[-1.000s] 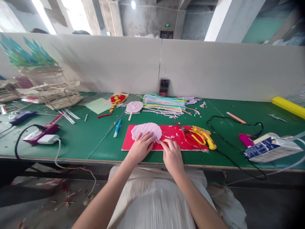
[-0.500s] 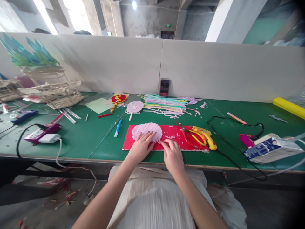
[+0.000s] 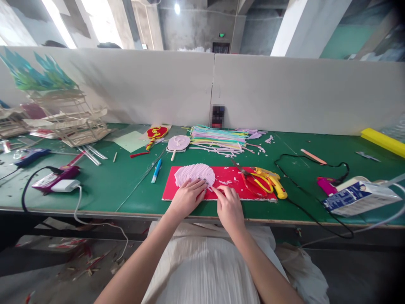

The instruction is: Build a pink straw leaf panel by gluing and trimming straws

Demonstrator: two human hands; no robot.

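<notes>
Green counter point(image 3: 104, 190) stretches across the view, its near edge just in front of the person's pale clothing point(image 3: 202, 270). Closest on it lies a red board point(image 3: 171, 192), perhaps serving as a work mat that spares the counter. The left hand point(image 3: 188, 195) rests with its grip spread rather than clenched, fingers laid over the lower part of a ribbed lilac oval point(image 3: 194, 171) on the board's left half, probably to stop it sliding. The right hand point(image 3: 228, 202) has a narrow grip, thumb and forefinger near each other at the end of a lilac strip beside the oval's lower right; whether they pinch it or merely touch it, I cannot tell. On the board's right end, scissors point(image 3: 255, 185) with red and yellow handles and a yellow glue gun point(image 3: 278, 186) lie near the right hand, seemingly parked for easy reach. Left of the board, a blue pen point(image 3: 156, 171) sits out of the hands' way. Farther back, a lilac lollipop-shaped piece point(image 3: 179, 142) lies flat, maybe as a reference, beside pastel strips point(image 3: 218, 137) stacked mostly lengthwise, which likely makes them easy to pick singly. Behind everything, a pale partition point(image 3: 152, 88) closes off the counter.
</notes>
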